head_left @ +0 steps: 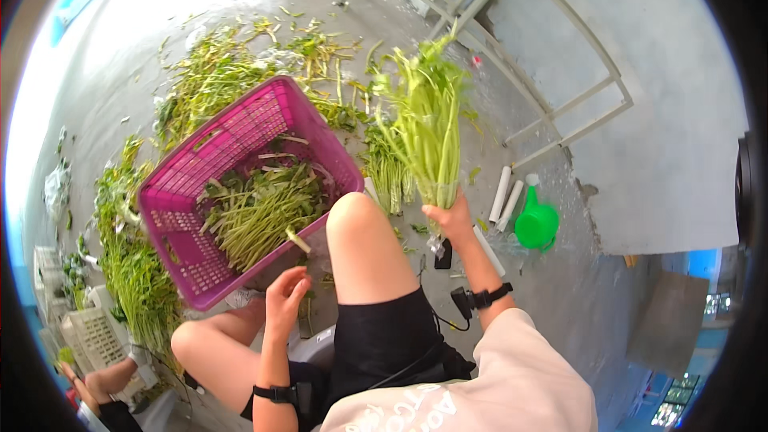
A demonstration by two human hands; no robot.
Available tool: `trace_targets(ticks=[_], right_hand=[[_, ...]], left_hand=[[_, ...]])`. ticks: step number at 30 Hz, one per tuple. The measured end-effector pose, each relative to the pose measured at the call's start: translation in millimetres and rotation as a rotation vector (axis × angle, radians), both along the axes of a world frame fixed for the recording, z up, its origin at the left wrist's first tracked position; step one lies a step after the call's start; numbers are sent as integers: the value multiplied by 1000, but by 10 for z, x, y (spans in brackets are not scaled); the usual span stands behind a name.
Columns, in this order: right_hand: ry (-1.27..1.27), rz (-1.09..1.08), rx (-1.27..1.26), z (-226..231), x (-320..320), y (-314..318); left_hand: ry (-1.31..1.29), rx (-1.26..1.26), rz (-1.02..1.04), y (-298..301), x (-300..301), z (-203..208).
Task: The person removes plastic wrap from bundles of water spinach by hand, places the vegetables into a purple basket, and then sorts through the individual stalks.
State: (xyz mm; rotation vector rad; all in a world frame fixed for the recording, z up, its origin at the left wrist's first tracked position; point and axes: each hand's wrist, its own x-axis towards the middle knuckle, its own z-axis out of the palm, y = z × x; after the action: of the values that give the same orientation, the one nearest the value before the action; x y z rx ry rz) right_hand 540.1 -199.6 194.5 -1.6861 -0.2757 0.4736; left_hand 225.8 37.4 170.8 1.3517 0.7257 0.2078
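Note:
My right hand (454,218) grips a bunch of celery (436,124) by its lower stalks, where clear plastic shows; the leafy tops point away from me. My left hand (286,298) is empty, its fingers loosely bent, just off the near rim of a purple crate (180,268). Beyond those fingers a short pale piece of stalk (298,240) shows against the rim, apart from the hand. The crate tilts toward me and contains loose green stalks (264,212). Beyond my knee, more celery stalks (390,172) lie on the floor.
Heaps of greens (212,84) cover the floor behind and left of the crate. A green watering can (536,224), white rolls (500,192) and a dark phone-like object (443,256) lie to the right. A metal frame (552,116) stands by the wall. Another person's hand (66,370) shows lower left.

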Motion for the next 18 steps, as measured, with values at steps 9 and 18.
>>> trace_targets(ticks=[9,18], right_hand=[[-288,688,35,1234,-1981,1045],[-34,740,110,718,-2305,1398]], left_hand=[[-690,-363,81,93,96,961],[-1019,-719,201,260,-443,806]])
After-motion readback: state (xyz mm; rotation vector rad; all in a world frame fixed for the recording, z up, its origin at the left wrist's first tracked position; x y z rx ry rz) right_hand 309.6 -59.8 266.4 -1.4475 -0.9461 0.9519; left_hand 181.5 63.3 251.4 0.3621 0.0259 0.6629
